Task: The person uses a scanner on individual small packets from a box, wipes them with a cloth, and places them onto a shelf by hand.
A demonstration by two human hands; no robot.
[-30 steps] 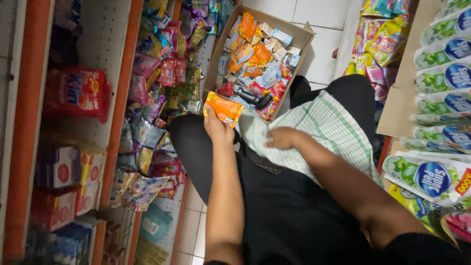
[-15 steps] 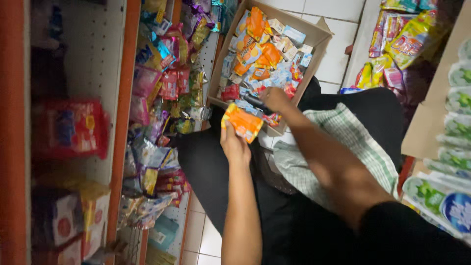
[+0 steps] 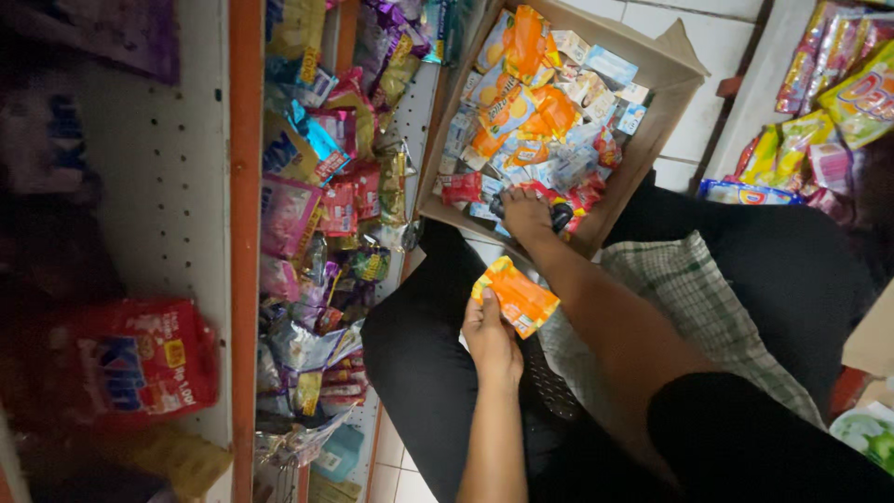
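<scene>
Orange snack packet (image 3: 518, 296) is gripped in the left hand (image 3: 489, 337), just below the cardboard box (image 3: 652, 140). Inside that box, the right hand (image 3: 527, 210) closes on a dark object (image 3: 560, 217) among orange and pale-blue packets.

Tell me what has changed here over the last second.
The right hand left the lap and reached forward into the cardboard box, where it now rests on a dark object among the packets. The left hand drew back from the box towards the lap. It holds the orange packet as before. The checked cloth stays on the lap and the shelves are unchanged.
</scene>
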